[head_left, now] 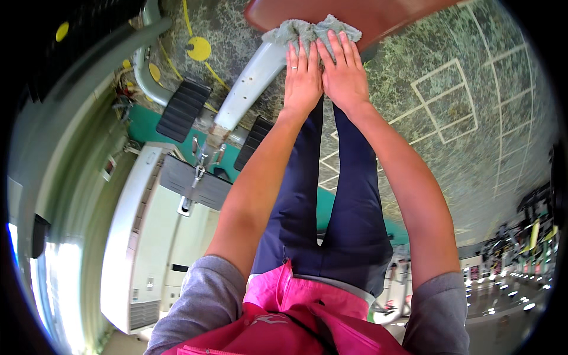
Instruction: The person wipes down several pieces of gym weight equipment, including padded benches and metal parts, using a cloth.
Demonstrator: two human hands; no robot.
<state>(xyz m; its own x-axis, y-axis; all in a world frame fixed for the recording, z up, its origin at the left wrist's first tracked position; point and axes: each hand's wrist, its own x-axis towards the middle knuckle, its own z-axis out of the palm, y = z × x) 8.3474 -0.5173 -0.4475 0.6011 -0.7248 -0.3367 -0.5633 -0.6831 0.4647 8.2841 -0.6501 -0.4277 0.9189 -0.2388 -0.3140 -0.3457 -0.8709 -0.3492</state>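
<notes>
Both my arms reach straight out to a grey cloth [313, 31] at the top of the view. It lies bunched along the edge of a reddish-brown padded board [378, 13], over the end of a pale grey metal beam [248, 83]. My left hand [303, 77], with a ring on one finger, rests flat with its fingers stretched onto the cloth. Beside it, my right hand [345, 76] presses the cloth with straight fingers, the two thumbs almost touching. Neither hand is wrapped round anything. The cloth hides the joint of board and beam.
Black ribbed foot pads [183, 110] flank the beam's lower end. A curved grey metal tube [144, 71] stands at the upper left. A tall white air-conditioner-like cabinet [133, 236] is at the left, near curtains [89, 236]. White lines mark the mottled floor [449, 106] at the right.
</notes>
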